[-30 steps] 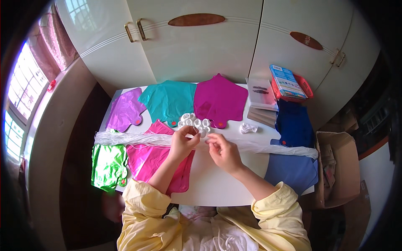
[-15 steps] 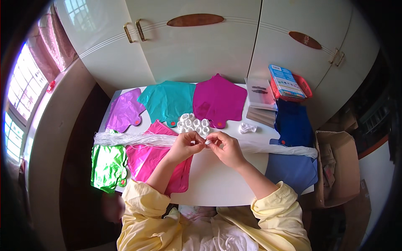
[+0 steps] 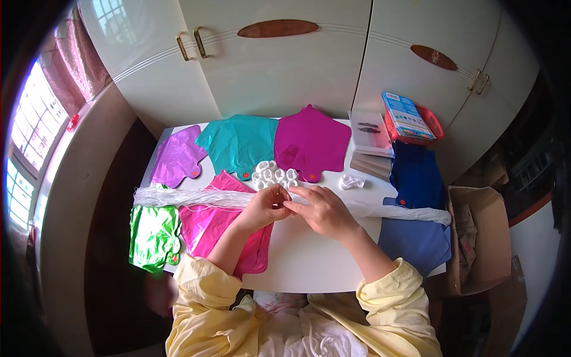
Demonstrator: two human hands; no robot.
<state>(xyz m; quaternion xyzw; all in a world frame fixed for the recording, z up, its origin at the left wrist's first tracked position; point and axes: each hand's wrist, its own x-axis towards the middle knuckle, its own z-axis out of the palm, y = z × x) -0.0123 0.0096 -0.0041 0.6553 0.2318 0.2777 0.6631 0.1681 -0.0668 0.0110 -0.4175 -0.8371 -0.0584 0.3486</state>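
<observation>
Both my hands meet above the middle of the table, fingertips together. My left hand (image 3: 265, 208) is curled closed, and whatever it pinches is hidden by the fingers. From the right, my right hand (image 3: 324, 212) reaches over with its index finger stretched across and its fingertips closed against the left ones; what lies between is too small to make out. Below and behind the hands runs a long bundle of white string (image 3: 380, 209), lying across the table. Just beyond the left fingers sits a cluster of small white rolls (image 3: 275, 176). A crumpled white piece (image 3: 351, 182) lies farther right.
Flat foil balloons lie around: purple (image 3: 176, 156), teal (image 3: 241, 143), magenta (image 3: 312, 143), pink (image 3: 223, 229), green (image 3: 153, 235), dark blue (image 3: 417, 172) and blue (image 3: 415, 243). Clear boxes (image 3: 370, 134) and a red basket (image 3: 432, 122) stand at the back right; an open carton (image 3: 485, 238) adjoins the table's right edge.
My right hand has turned over, its index finger now stretched toward the left hand. A small white thing seen between the fingertips is now hidden. The left hand has barely moved.
</observation>
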